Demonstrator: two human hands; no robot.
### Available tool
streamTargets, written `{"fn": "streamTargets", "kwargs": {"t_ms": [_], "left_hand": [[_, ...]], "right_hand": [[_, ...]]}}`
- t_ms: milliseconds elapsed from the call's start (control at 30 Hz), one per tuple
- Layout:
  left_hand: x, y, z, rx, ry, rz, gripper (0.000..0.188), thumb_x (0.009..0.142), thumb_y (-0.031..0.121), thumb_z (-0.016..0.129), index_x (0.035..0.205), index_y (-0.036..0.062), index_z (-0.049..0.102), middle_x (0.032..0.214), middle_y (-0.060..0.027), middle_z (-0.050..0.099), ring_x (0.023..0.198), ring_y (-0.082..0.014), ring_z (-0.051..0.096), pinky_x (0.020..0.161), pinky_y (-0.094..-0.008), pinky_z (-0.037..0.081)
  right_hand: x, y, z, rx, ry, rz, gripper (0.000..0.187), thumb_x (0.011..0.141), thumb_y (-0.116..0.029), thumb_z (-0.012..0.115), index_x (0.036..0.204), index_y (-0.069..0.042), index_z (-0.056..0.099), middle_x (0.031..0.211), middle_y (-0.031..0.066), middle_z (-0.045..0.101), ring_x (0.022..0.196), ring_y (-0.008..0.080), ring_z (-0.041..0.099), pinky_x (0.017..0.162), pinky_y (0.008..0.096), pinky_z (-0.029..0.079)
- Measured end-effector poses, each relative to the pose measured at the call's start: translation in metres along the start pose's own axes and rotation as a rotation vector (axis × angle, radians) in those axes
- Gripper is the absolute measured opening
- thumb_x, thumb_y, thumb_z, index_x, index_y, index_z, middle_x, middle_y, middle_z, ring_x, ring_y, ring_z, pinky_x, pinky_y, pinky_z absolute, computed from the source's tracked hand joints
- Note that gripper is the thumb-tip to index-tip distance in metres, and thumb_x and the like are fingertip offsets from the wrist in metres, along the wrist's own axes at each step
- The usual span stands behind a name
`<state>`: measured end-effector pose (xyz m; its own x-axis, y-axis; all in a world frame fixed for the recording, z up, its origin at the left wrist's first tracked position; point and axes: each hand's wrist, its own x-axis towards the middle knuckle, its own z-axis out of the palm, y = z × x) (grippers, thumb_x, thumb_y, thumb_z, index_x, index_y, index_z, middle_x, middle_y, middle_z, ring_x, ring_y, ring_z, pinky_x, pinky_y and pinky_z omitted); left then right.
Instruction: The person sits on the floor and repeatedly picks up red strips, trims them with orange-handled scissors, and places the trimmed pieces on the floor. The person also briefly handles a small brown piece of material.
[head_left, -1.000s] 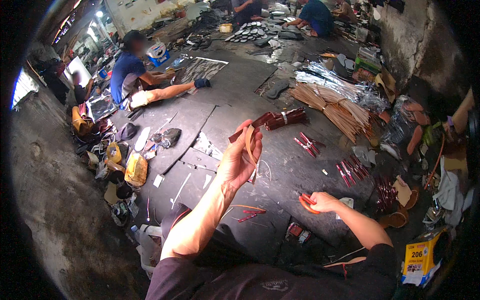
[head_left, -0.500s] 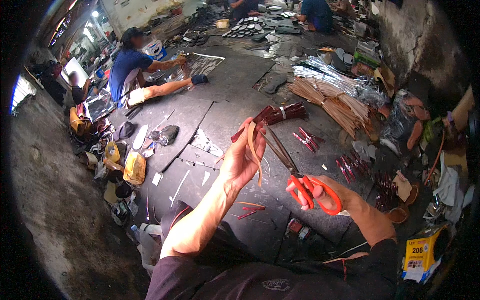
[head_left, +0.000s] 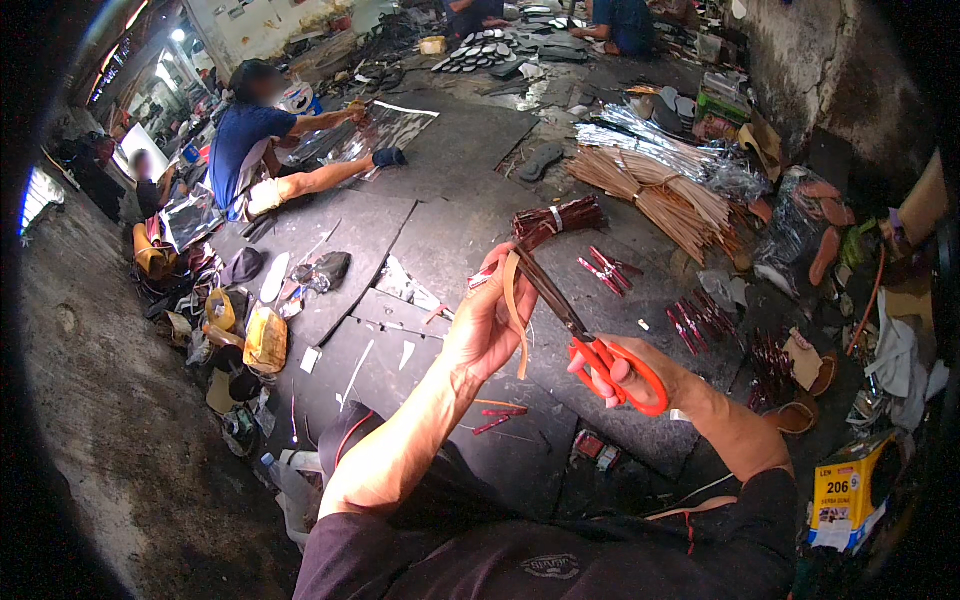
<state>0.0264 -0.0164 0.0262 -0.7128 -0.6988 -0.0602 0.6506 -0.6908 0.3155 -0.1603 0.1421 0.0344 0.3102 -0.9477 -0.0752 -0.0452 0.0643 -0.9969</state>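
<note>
Raised in front of me, my left hand (head_left: pixel 482 322) pinches a thin tan strip (head_left: pixel 517 320) that hangs down past the fingers. Something dark red and shiny also shows at those fingertips, partly hidden. My right hand (head_left: pixel 640 378) has its fingers through the red-orange handles of a pair of scissors (head_left: pixel 556 300). The dark blades lie close together, their tips at the strip's upper end beside my left fingertips. Just beyond lies a tied bundle of dark red strips (head_left: pixel 562 222) on the floor. To its right are short dark red pieces (head_left: pixel 606 270).
A large bundle of tan strips (head_left: pixel 650 195) lies at the right, below silvery strips (head_left: pixel 640 135). More dark red pieces (head_left: pixel 700 318) sit nearer me. A co-worker (head_left: pixel 250 140) sits at the far left. A yellow box (head_left: pixel 845 500) stands at the lower right, a yellow jerrycan (head_left: pixel 265 338) at the left.
The scissor blades have come together, and their tips now meet the strip's upper end by my left fingertips. My left hand still holds the strip. The whole view has shifted slightly.
</note>
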Motion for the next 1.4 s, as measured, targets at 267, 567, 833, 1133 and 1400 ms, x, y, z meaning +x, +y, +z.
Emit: {"fn": "streamTargets", "kwargs": {"t_ms": [267,567,833,1133,1400], "left_hand": [[-0.001,0.000,0.000,0.129,-0.003,0.037,0.027,0.100,0.016,0.058,0.125,0.0081,0.054,0.111,-0.0054,0.066,0.108,-0.0163,0.063,0.096,-0.0305,0.053],[0.002,0.023,0.010,0.899,0.159,0.294,0.030,0.096,0.019,0.066,0.118,-0.0005,0.059,0.102,-0.0103,0.070,0.096,-0.0170,0.068,0.087,-0.0287,0.056],[-0.008,0.008,0.004,1.103,0.144,0.237,0.030,0.096,0.023,0.067,0.115,-0.0001,0.067,0.097,-0.0068,0.071,0.088,-0.0124,0.066,0.083,-0.0273,0.053],[-0.020,-0.018,0.018,1.426,0.106,0.218,0.024,0.093,0.021,0.070,0.104,-0.0003,0.071,0.090,-0.0044,0.073,0.083,-0.0085,0.064,0.076,-0.0244,0.050],[-0.023,-0.021,0.015,1.341,0.020,0.111,0.024,0.095,0.018,0.068,0.110,-0.0012,0.069,0.099,-0.0079,0.073,0.088,-0.0122,0.065,0.082,-0.0274,0.051]], "right_hand": [[-0.007,0.003,-0.001,-0.170,0.079,0.009,0.059,0.092,-0.060,0.056,0.112,-0.005,0.061,0.070,-0.0002,0.055,0.062,0.0078,0.056,0.055,0.0231,0.046],[-0.006,0.131,-0.005,-0.648,0.456,0.409,0.039,0.088,-0.039,0.067,0.099,-0.002,0.064,0.075,0.0159,0.067,0.069,0.0318,0.066,0.065,0.0423,0.051],[-0.035,0.232,-0.056,-1.006,0.085,0.565,0.040,0.086,-0.040,0.066,0.104,-0.004,0.066,0.097,0.0212,0.068,0.096,0.0389,0.065,0.086,0.0458,0.051],[0.041,-0.015,-0.012,-0.710,0.424,-0.283,0.028,0.097,-0.029,0.057,0.105,-0.002,0.062,0.090,0.0210,0.066,0.087,0.0405,0.065,0.072,0.0472,0.049],[0.041,-0.007,-0.010,-0.513,0.278,-0.130,0.030,0.101,-0.030,0.052,0.100,-0.001,0.060,0.071,0.0157,0.066,0.072,0.0384,0.067,0.064,0.0479,0.050]]}}
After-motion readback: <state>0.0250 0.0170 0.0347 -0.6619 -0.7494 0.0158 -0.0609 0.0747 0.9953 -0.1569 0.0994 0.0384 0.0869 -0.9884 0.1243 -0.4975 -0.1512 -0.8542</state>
